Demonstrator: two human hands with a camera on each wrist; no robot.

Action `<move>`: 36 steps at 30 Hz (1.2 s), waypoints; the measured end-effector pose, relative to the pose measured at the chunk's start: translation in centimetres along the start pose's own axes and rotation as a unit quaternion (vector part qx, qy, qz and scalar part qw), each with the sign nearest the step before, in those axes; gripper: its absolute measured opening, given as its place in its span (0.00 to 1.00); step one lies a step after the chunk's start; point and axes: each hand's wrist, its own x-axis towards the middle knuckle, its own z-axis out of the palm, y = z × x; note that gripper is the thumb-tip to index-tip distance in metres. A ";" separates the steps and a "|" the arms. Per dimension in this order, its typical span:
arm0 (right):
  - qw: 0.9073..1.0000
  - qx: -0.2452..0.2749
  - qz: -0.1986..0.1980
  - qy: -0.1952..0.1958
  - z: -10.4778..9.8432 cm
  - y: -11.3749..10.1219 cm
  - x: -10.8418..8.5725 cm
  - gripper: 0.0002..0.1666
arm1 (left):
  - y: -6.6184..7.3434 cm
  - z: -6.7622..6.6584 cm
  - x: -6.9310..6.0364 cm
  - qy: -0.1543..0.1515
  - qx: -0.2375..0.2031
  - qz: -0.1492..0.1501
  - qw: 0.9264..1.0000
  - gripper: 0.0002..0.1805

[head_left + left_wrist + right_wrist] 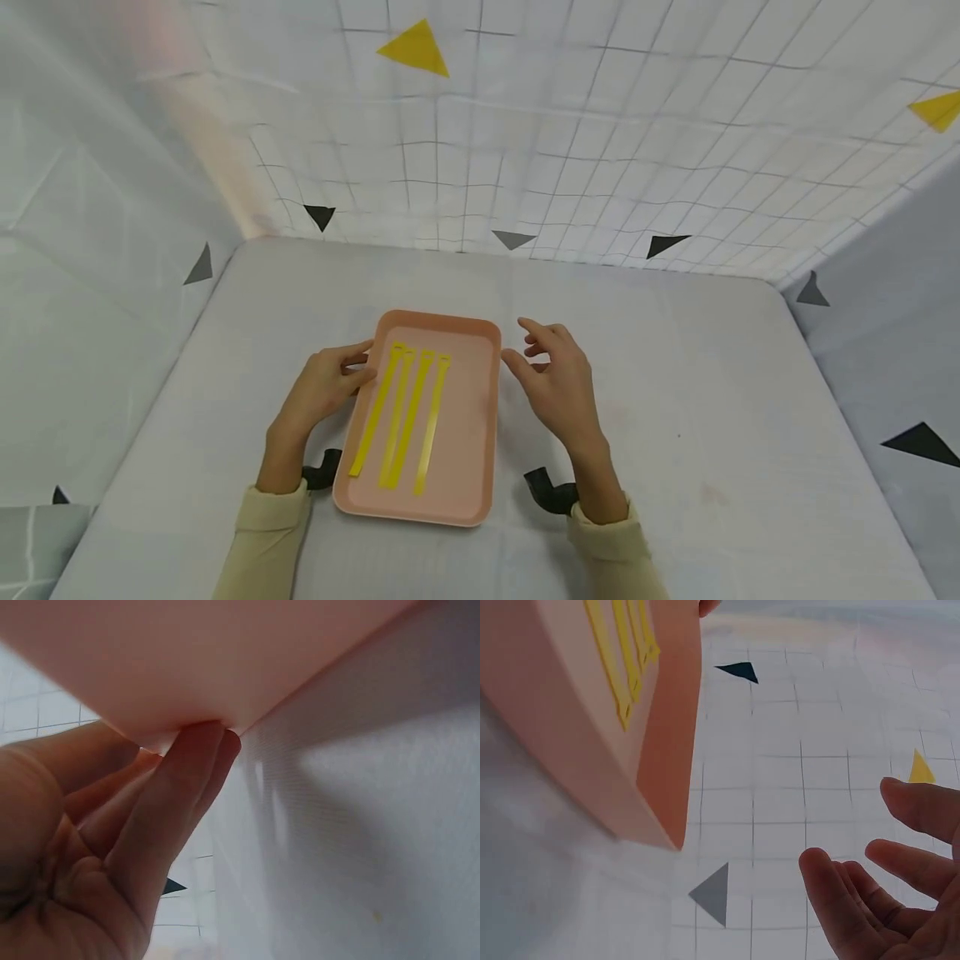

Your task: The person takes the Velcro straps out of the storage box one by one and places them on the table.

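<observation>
White tabletop (pixel 712 417), shallow pink tray (pixel 467 425).

straps (pixel 410 417) in tray (pixel 465 433), mostly left half | tray between hands (pixel 318 392) (pixel 561 387) | tray seemingly just above table (pixel 712 400)

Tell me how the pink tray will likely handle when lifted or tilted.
The tray is probably stiff: its sides look straight, without sagging. It seems fairly light for its size, since only the left hand grips it, at one edge. Tilted, it may let the yellow strips slide, as they lie flat and look unfastened.
</observation>
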 end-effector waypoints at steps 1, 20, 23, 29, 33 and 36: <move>1.000 0.000 0.001 -0.003 0.2 -0.2 0.1 0.27 | 0.0 0.0 0.0 0.000 -0.001 0.000 1.000 0.31; 0.998 0.048 -0.015 -0.047 3.9 0.2 1.4 0.25 | -0.1 0.1 0.1 -0.003 -0.039 -0.014 0.999 0.31; 0.997 0.061 -0.019 -0.051 4.3 0.3 1.5 0.26 | -0.1 0.1 0.1 -0.001 -0.042 -0.018 0.999 0.31; 0.996 0.068 -0.015 -0.054 4.6 0.0 1.6 0.26 | -0.1 0.1 0.0 -0.002 -0.048 -0.020 0.999 0.31; 0.996 0.066 -0.010 -0.051 4.6 -0.3 1.6 0.26 | -0.1 0.0 0.0 0.000 -0.046 -0.017 0.999 0.30; 0.997 0.062 -0.004 -0.054 4.7 -0.5 1.5 0.27 | 0.0 0.0 0.0 0.000 -0.044 -0.016 0.999 0.30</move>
